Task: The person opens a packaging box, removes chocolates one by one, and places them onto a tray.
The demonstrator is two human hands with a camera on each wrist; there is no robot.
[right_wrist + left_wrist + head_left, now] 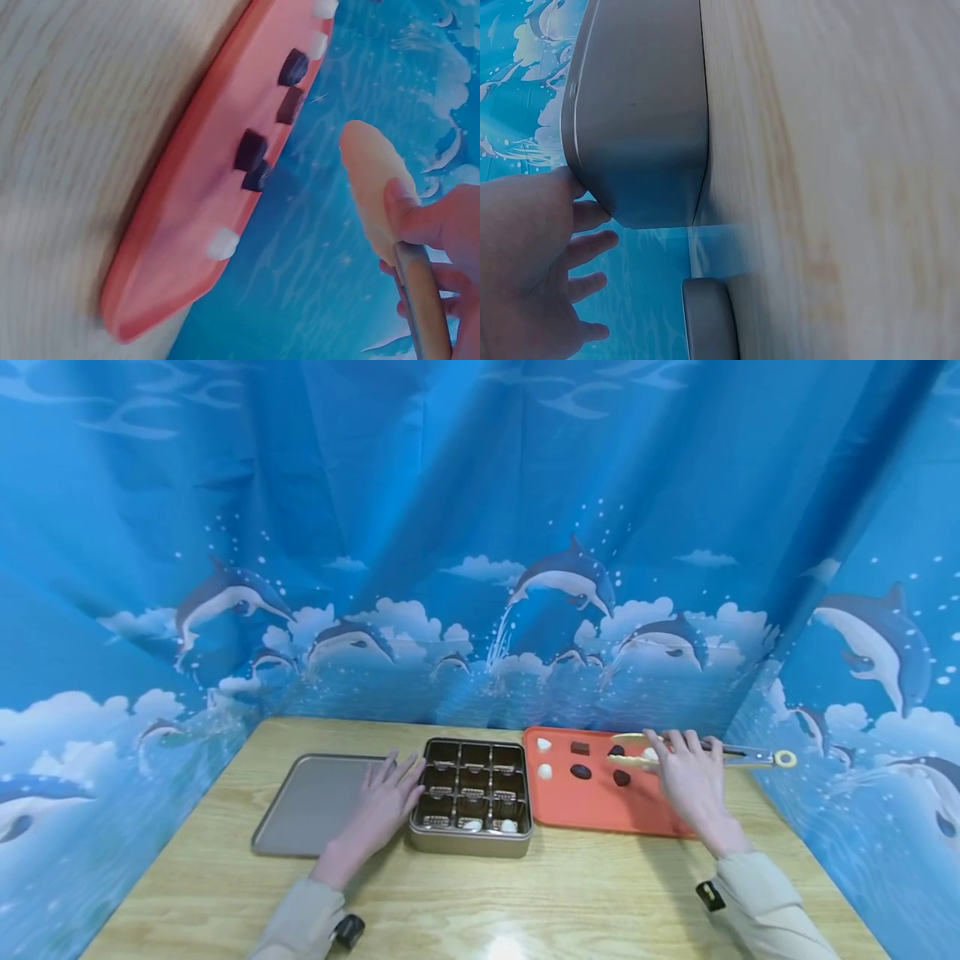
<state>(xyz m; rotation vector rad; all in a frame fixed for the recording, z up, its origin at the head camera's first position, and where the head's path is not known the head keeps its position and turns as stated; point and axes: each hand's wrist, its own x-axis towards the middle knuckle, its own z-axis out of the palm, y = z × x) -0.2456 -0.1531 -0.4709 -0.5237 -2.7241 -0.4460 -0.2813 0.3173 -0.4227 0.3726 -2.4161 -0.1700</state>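
Observation:
My right hand (692, 777) grips a pair of tongs (375, 187) with cream-coloured tips and a metal handle, held above the orange tray (592, 810). Several chocolates lie on that tray: white ones (544, 772), a brown square one (580, 747) and dark ones such as an oval (581, 771). Beneath the tongs, a white chocolate (223, 244) rests on the tray. With fingers spread, my left hand (378, 806) touches the left side of a metal box (471, 843) split into compartments. Two white pieces (472, 826) sit in its front row, middle and right.
A flat grey metal lid or tray (311, 802) lies left of the box, partly under my left hand and forearm. All of it stands on a wooden table (450, 910). A blue dolphin-print curtain (465, 568) hangs behind the table and along its sides.

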